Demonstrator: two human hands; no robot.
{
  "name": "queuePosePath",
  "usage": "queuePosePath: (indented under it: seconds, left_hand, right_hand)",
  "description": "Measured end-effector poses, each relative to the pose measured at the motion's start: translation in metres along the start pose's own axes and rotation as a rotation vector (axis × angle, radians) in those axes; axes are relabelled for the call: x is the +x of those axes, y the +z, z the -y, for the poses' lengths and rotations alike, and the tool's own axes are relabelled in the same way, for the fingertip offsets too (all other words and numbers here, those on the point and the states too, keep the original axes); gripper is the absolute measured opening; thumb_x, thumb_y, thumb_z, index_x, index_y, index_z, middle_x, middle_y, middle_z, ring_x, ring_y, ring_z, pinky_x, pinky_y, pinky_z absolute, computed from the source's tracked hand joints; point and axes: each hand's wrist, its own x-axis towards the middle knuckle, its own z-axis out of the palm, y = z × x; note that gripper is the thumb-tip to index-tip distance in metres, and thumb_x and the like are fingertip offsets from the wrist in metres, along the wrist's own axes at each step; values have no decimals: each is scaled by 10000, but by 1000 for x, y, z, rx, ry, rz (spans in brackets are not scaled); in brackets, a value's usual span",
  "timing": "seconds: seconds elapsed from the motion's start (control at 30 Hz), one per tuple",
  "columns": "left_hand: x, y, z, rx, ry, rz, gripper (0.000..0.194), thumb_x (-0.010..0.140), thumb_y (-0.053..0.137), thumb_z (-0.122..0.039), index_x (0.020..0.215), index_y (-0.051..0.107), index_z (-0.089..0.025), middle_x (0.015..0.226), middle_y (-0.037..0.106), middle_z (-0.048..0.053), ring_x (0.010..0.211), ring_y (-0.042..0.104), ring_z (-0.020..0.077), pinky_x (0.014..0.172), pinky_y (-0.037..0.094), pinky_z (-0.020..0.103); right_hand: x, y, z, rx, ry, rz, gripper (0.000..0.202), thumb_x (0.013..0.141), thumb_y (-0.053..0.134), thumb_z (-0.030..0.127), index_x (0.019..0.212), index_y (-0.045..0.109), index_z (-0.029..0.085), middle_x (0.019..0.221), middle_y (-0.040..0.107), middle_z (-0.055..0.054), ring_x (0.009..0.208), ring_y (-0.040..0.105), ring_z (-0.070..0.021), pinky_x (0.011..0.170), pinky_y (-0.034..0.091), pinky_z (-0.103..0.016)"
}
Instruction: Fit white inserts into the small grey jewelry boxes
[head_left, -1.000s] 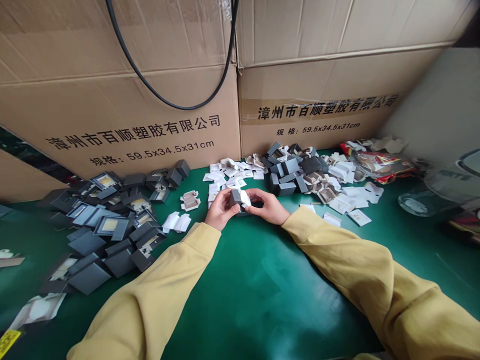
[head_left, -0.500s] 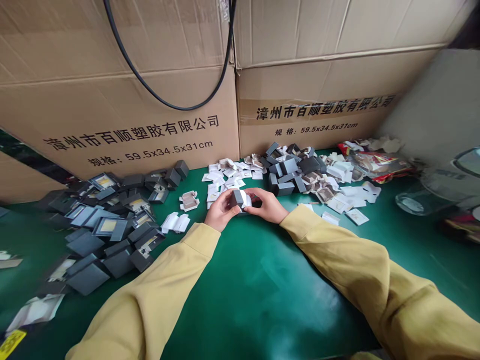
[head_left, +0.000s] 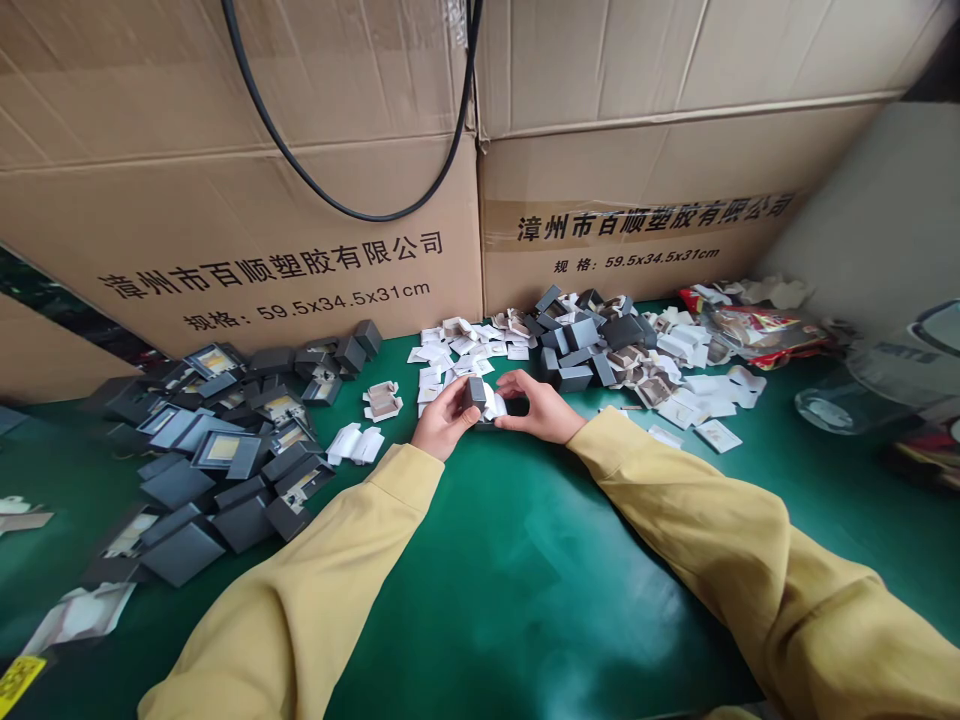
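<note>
Near the middle of the green table (head_left: pixel 480 560), my left hand (head_left: pixel 444 418) grips a small dark grey box (head_left: pixel 475 393). A white folded piece (head_left: pixel 493 404) shows at the right side of this box. My right hand (head_left: pixel 541 408) pinches at the white piece with thumb and forefinger, its fingers curved around a dark gap. Behind the hands lie flat white paper pieces (head_left: pixel 457 345). A white folded insert (head_left: pixel 383 400) and another white one (head_left: pixel 355 444) rest left of my left hand.
Many dark grey boxes (head_left: pixel 180 482), some open, are piled at the left. More grey boxes (head_left: pixel 576 378) and white inserts (head_left: pixel 679 408) lie at the back right. Large cartons (head_left: pixel 315 200) stand behind, with a hanging black cable (head_left: pixel 281 148). A clear jug (head_left: pixel 885 375) is at the right.
My right hand's fingers have spread slightly apart at the box, and a little more of the white piece shows. The whole view has shifted slightly.
</note>
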Motion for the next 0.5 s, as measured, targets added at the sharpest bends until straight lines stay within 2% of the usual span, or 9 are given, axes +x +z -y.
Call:
queuePosePath:
  seconds: [0.1,0.23,0.5]
  left_hand:
    - [0,0,0,-15,1,-2,719,628,704,-392,1251,450,-137,1305,459,140,1235,384,275,1037,298,378]
    - [0,0,-1,-21,-11,-9,728,618,710,-398,1251,457,-141,1303,464,135,1234,386,280,1038,297,383]
    - [1,-4,2,0,-13,-3,748,640,699,-382,1277,423,-101,1297,469,154,1224,399,283,1029,316,382]
  right_hand:
    - [0,-3,1,-81,-66,24,359,679,682,368,974,560,205,912,614,-46,863,549,-187,778,481,-348]
    - [1,-5,-1,-139,-200,52,249,738,631,377,929,601,220,952,630,-49,887,523,-197,811,455,-367]
    - [3,-7,-6,-275,-343,89,258,812,532,394,958,618,199,993,609,-77,885,483,-192,805,443,-357]
